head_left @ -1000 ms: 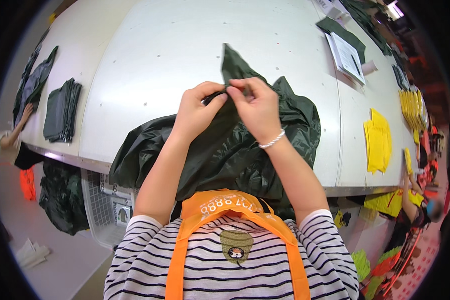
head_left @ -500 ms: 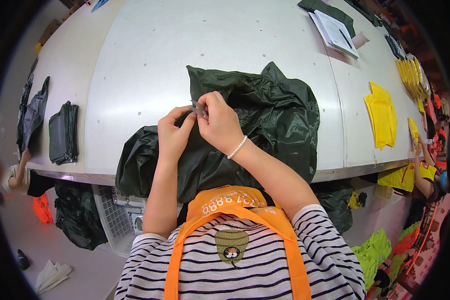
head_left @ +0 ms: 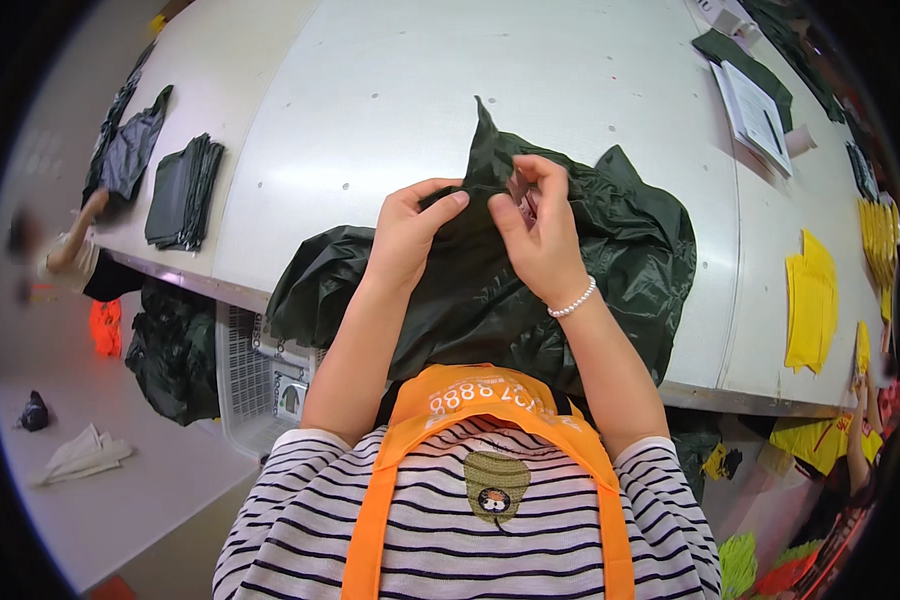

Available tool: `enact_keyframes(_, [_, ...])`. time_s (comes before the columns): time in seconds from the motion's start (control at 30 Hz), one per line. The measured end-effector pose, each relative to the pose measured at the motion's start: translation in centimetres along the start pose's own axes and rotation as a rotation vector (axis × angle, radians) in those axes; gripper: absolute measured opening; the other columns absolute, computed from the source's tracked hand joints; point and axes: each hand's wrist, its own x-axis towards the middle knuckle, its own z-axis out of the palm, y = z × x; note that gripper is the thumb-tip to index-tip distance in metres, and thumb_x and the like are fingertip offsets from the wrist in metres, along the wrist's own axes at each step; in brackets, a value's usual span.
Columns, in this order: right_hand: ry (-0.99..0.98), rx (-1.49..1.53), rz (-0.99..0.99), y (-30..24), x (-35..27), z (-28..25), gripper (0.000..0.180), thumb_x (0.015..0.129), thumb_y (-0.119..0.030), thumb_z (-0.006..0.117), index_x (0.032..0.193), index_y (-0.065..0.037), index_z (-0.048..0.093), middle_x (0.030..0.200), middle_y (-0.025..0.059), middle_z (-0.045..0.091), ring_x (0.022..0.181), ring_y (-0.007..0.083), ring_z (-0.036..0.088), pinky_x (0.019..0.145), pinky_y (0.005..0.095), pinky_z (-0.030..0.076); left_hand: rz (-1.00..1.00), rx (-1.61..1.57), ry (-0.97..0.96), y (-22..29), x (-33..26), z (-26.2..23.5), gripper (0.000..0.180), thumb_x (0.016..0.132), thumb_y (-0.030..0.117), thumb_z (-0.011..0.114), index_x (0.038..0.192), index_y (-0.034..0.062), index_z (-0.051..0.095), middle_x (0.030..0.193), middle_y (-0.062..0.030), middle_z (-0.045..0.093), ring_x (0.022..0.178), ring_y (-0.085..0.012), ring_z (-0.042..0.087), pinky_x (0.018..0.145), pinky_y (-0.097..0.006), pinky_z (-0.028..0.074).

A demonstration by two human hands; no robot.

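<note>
A dark green, glossy fabric garment (head_left: 450, 300) lies bunched on the table in front of me, one pointed corner standing up. My left hand (head_left: 407, 235) is closed at its upper edge, thumb and forefinger pinching the cloth. My right hand (head_left: 545, 232), with a white bead bracelet on the wrist, is beside it with curled fingers. Small shiny thread snips (head_left: 522, 195) lie in those fingers, mostly hidden by them. The right thumb touches the cloth, but whether it grips it is unclear.
Folded dark green pieces (head_left: 184, 192) are stacked at left; yellow folded pieces (head_left: 810, 300) lie at right. Papers with a pen (head_left: 755, 118) are at far right. A white basket (head_left: 238, 375) stands below the table edge. Other people work at both sides.
My hands have moved apart, and the snips' blades, which stuck out between them, are now tucked into my right hand. The cloth's corner has been raised. The view has shifted left.
</note>
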Motion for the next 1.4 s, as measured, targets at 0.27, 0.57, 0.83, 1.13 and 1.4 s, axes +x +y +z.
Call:
enact_keyframes(0.27, [-0.063, -0.238, -0.176, -0.2, 0.2, -1.3, 0.022, 0.084, -0.011, 0.067, 0.099, -0.003, 0.053, 0.090, 0.0111, 0.057, 0.070, 0.0235, 0.060, 0.060, 0.0306, 0.049, -0.007, -0.038, -0.009, 0.3, 0.1, 0.9, 0.020, 0.083, 0.001, 0.063, 0.103, -0.0052, 0.063, 0.093, -0.0085, 0.067, 0.082, -0.0114, 0.063, 0.076, -0.023, 0.050])
enact_keyframes(0.57, [-0.029, -0.171, -0.184, 0.3, 0.5, -1.6, 0.019, 0.081, -0.006, 0.069, 0.095, -0.002, 0.056, 0.087, 0.0097, 0.058, 0.067, 0.0209, 0.060, 0.059, 0.0294, 0.049, 0.023, 0.029, -0.007, 0.3, 0.2, 1.5, 0.018, 0.083, 0.001, 0.063, 0.101, -0.0042, 0.064, 0.091, -0.0071, 0.067, 0.081, -0.0106, 0.063, 0.076, -0.023, 0.050])
enact_keyframes(0.83, [-0.107, -0.214, -0.151, -0.6, 1.5, -2.2, 0.020, 0.082, -0.009, 0.068, 0.097, -0.002, 0.057, 0.089, 0.0088, 0.058, 0.067, 0.0204, 0.061, 0.059, 0.0285, 0.050, 0.166, 0.355, 0.044, 0.4, 0.2, 2.4, 0.015, 0.083, 0.007, 0.064, 0.094, -0.0032, 0.067, 0.081, -0.0039, 0.068, 0.073, -0.0069, 0.060, 0.067, -0.021, 0.048])
enact_keyframes(1.13, [-0.154, -0.365, -0.220, -1.4, 1.9, -2.5, 0.018, 0.081, -0.011, 0.069, 0.094, -0.004, 0.058, 0.088, 0.0083, 0.060, 0.067, 0.0243, 0.062, 0.057, 0.0313, 0.049, 0.334, 0.524, 0.034, 0.0, 0.5, 2.1, 0.012, 0.084, 0.004, 0.063, 0.093, -0.0032, 0.067, 0.079, 0.0012, 0.064, 0.074, -0.0037, 0.054, 0.066, -0.019, 0.044])
enact_keyframes(1.4, [-0.111, -0.253, -0.113, -1.1, 2.4, -3.0, 0.015, 0.080, -0.007, 0.070, 0.091, -0.003, 0.059, 0.083, 0.0078, 0.059, 0.063, 0.0166, 0.059, 0.056, 0.0263, 0.047, 0.321, 0.532, 0.044, -0.1, 0.4, 1.9, 0.014, 0.079, 0.006, 0.065, 0.090, -0.0030, 0.067, 0.079, -0.0053, 0.068, 0.072, -0.0088, 0.058, 0.069, -0.024, 0.047])
